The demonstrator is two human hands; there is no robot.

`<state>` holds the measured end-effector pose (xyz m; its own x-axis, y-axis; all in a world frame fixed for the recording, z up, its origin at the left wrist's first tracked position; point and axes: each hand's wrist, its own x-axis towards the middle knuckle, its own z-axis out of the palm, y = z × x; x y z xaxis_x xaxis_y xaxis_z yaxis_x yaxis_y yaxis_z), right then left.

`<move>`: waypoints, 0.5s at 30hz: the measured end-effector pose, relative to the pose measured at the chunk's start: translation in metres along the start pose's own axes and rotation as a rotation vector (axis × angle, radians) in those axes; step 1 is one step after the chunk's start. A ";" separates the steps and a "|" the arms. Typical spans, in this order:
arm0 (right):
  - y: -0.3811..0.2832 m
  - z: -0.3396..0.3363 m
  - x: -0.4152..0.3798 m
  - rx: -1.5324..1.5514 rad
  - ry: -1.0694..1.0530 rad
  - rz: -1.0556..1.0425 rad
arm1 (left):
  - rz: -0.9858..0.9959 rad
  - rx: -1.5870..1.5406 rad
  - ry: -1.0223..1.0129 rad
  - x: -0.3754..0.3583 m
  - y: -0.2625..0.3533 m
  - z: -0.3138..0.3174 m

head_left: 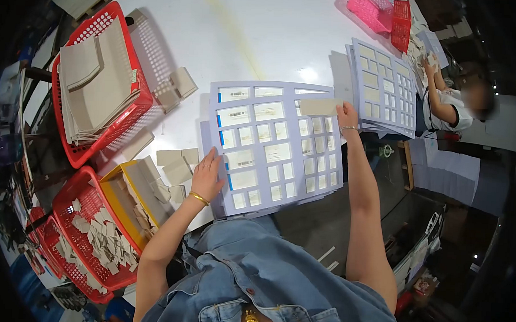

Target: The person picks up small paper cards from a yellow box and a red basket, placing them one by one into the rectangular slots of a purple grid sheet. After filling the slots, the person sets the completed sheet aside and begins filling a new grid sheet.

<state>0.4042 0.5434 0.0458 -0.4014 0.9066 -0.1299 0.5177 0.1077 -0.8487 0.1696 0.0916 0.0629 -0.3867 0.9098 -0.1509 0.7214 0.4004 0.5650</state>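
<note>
A pale lavender board (259,139) with rows of rectangular cut-out windows lies in front of me, tilted slightly, on a stack of similar sheets. White printed material shows through many windows. My right hand (347,116) pinches the right end of a long grey-beige card strip (320,107), which lies over the upper right windows. At the board's left edge rests my left hand (208,176), fingers extended and spread, holding nothing. Small beige card pieces (177,170) lie just left of that hand.
Red baskets (134,111) of card sheets and small pieces (107,241) line the left, beside a yellow-edged box (131,193). Another windowed board (382,86) stands at right. Beyond it a person (445,103) handles card pieces near pink and red baskets (400,26).
</note>
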 end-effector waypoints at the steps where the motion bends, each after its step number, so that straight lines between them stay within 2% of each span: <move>1: 0.004 -0.001 0.007 -0.038 -0.026 0.003 | -0.011 0.001 0.002 -0.001 0.003 0.003; 3: 0.008 0.004 0.017 -0.107 -0.079 0.007 | -0.037 0.011 0.009 -0.001 0.006 0.005; 6: 0.018 0.017 0.025 -0.051 -0.183 0.058 | -0.052 0.006 0.035 0.000 0.007 0.008; 9: 0.008 0.024 0.012 -0.370 0.003 -0.242 | -0.069 0.012 0.044 0.000 0.009 0.009; 11: -0.038 0.031 -0.013 -0.596 0.185 -0.273 | -0.063 0.009 0.049 0.001 0.010 0.007; 13: -0.046 0.030 -0.023 -0.734 0.199 -0.280 | -0.065 -0.001 0.047 0.001 0.010 0.007; 15: -0.031 0.031 -0.022 -0.778 0.037 -0.267 | -0.078 -0.014 0.043 0.001 0.008 0.007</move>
<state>0.3740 0.5080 0.0589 -0.5673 0.8217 0.0543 0.7892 0.5613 -0.2493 0.1791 0.0965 0.0618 -0.4662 0.8700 -0.1604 0.6802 0.4684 0.5639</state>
